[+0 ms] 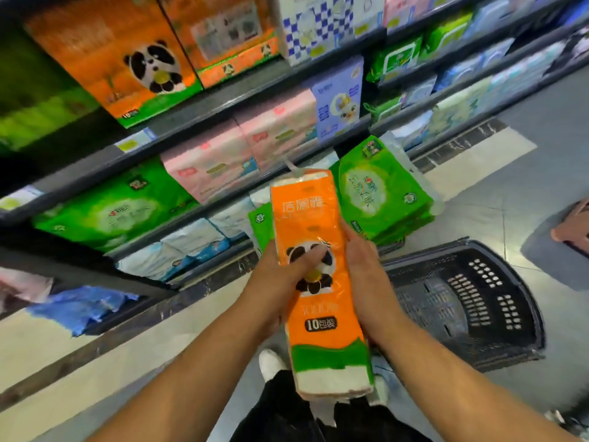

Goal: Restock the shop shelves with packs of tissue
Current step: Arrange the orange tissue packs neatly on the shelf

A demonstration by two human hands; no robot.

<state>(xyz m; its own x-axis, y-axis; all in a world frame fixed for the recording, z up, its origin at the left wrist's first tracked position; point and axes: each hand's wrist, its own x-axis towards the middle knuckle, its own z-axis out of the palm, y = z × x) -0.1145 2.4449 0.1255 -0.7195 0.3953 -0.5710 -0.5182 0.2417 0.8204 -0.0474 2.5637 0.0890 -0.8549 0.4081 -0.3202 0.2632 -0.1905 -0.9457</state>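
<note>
I hold an orange tissue pack (318, 282) with a panda print upright in front of me, above the floor. My left hand (280, 282) grips its left edge, thumb curled over the panda. My right hand (366, 279) clasps the right edge, fingers hidden behind the pack. Matching orange panda packs (121, 55) stand on the upper shelf at top left. Green tissue packs (385, 193) lie stacked on the floor just beyond my hands.
A black plastic shopping basket (462, 301) sits on the floor at right. Shelves (223, 100) hold pink (223, 154), green (111, 208), blue and purple packs. A dark plinth (178, 301) runs along the shelf base. Someone's foot (573, 228) shows at the right edge.
</note>
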